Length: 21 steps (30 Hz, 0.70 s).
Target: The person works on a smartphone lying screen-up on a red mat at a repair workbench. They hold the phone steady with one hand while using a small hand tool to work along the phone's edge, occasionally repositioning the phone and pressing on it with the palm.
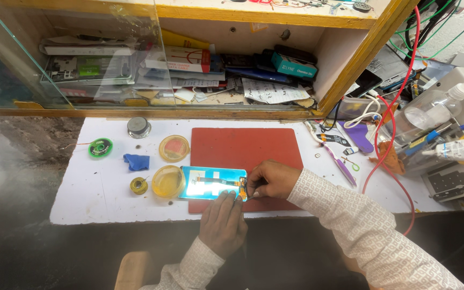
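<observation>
A blue phone part (pixel 210 182), flat with a dark ribbon strip across it, lies on the front left of a red mat (pixel 245 147). My left hand (pixel 222 223) rests at the mat's front edge, with its fingertips on the part's lower right corner. My right hand (pixel 272 179) sits just right of the part, its fingers pinched on a thin dark tool at the part's right end. Both sleeves are white with a fine pattern.
Left of the mat sit a round yellow dish (pixel 168 181), a lidded dish (pixel 174 148), a blue cloth (pixel 136 161), a solder spool (pixel 138 186), a green reel (pixel 100 147) and a metal tin (pixel 138 127). Cables, tweezers and a clear bottle (pixel 430 110) crowd the right. A cluttered shelf stands behind.
</observation>
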### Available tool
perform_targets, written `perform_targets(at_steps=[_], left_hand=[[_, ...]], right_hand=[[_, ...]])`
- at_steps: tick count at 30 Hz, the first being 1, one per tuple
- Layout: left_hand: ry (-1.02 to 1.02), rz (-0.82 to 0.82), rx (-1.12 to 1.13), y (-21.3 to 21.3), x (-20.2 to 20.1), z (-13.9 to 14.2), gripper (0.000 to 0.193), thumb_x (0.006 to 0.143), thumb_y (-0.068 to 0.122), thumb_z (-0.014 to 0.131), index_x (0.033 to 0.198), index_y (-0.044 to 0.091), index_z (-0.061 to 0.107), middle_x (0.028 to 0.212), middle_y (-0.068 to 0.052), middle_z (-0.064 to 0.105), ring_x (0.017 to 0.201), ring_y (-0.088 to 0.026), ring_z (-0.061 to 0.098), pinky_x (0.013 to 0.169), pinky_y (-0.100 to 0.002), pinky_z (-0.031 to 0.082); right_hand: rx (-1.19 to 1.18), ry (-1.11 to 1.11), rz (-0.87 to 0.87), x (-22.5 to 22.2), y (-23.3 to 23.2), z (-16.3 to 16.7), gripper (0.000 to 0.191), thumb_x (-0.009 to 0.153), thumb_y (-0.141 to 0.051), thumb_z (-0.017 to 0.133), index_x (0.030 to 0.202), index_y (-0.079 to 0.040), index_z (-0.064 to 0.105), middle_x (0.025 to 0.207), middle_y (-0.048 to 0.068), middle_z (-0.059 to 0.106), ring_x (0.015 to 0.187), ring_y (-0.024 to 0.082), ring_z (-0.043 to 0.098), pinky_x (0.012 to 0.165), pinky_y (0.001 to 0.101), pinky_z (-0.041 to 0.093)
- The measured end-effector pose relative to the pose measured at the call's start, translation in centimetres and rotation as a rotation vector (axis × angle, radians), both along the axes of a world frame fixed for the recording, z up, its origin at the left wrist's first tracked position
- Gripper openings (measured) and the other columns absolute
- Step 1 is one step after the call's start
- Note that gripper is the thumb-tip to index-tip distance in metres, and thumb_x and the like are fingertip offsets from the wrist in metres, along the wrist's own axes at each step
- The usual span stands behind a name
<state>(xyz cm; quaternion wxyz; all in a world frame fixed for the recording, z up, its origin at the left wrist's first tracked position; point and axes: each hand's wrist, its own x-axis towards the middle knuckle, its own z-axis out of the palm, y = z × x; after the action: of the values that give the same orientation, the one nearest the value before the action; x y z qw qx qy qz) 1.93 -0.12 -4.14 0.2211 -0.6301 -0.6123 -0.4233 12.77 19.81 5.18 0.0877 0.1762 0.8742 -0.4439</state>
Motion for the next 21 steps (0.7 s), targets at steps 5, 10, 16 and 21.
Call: perform_targets(at_steps=[5, 10, 16, 21], left_hand=[[-0.003, 0.002, -0.006, -0.1, 0.1, 0.0, 0.035, 0.085, 0.008, 0.066, 0.118, -0.005, 0.067, 0.124, -0.020, 0.065, 0.123, -0.035, 0.062, 0.103, -0.047, 0.048], [-0.007, 0.001, -0.017, -0.1, 0.1, 0.0, 0.035, 0.086, 0.009, 0.066, 0.118, -0.005, 0.067, 0.124, -0.020, 0.065, 0.123, -0.036, 0.062, 0.103, -0.047, 0.048], [-0.007, 0.003, -0.016, 0.0, 0.1, 0.0, 0.036, 0.085, 0.009, 0.066, 0.118, -0.005, 0.067, 0.124, -0.020, 0.065, 0.122, -0.036, 0.062, 0.102, -0.048, 0.048], [-0.012, -0.001, 0.006, 0.0, 0.1, 0.0, 0.035, 0.086, 0.008, 0.066, 0.119, -0.005, 0.067, 0.124, -0.020, 0.065, 0.123, -0.036, 0.061, 0.103, -0.047, 0.048]], right_hand=[[0.007, 0.001, 0.004, -0.1, 0.1, -0.2, 0.010, 0.078, 0.001, 0.076, 0.088, -0.001, 0.076, 0.081, 0.003, 0.075, 0.074, 0.011, 0.069, 0.069, 0.0287, 0.057], [0.020, 0.010, 0.017, -0.3, 0.2, -0.5, 0.009, 0.077, 0.001, 0.076, 0.086, -0.001, 0.076, 0.081, 0.004, 0.075, 0.074, 0.013, 0.070, 0.069, 0.0291, 0.057], [0.032, -0.050, 0.048, -0.9, 0.3, -0.1, 0.009, 0.077, 0.000, 0.075, 0.084, -0.003, 0.076, 0.078, 0.004, 0.076, 0.074, 0.013, 0.072, 0.070, 0.0294, 0.058], [0.122, -0.140, 0.105, -1.9, 0.0, 0.5, 0.011, 0.075, -0.001, 0.075, 0.082, -0.008, 0.079, 0.074, 0.004, 0.076, 0.072, 0.015, 0.071, 0.068, 0.0322, 0.057]])
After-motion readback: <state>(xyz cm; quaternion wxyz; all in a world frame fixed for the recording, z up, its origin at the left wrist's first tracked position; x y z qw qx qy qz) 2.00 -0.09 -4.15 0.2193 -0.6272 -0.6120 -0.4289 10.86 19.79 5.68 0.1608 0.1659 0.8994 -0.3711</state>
